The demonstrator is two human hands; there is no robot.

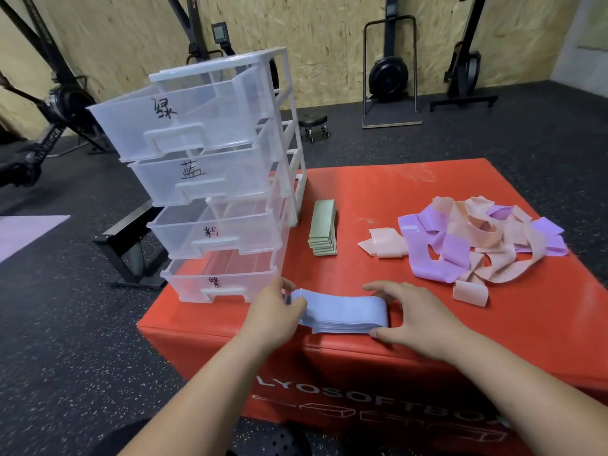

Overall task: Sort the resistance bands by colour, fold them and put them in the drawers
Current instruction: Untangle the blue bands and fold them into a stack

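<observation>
Blue bands, folded stack: lies at the near edge of the red soft box; left hand and right hand each hold one end in a closed grip. Green bands, folded stack: just beside the clear four-drawer unit, whose drawers are all pulled out. Pink and purple bands: loose tangled heap on the right side of the box.

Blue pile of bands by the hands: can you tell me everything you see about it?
The blue pile is a neat stack of pale blue bands, folded flat, thin and stretchy-looking, with layered edges showing along the front. It lies near the front edge of the red box, right of the bottom drawer. The left hand grips its left end; the right hand pinches its rounded right end.
</observation>
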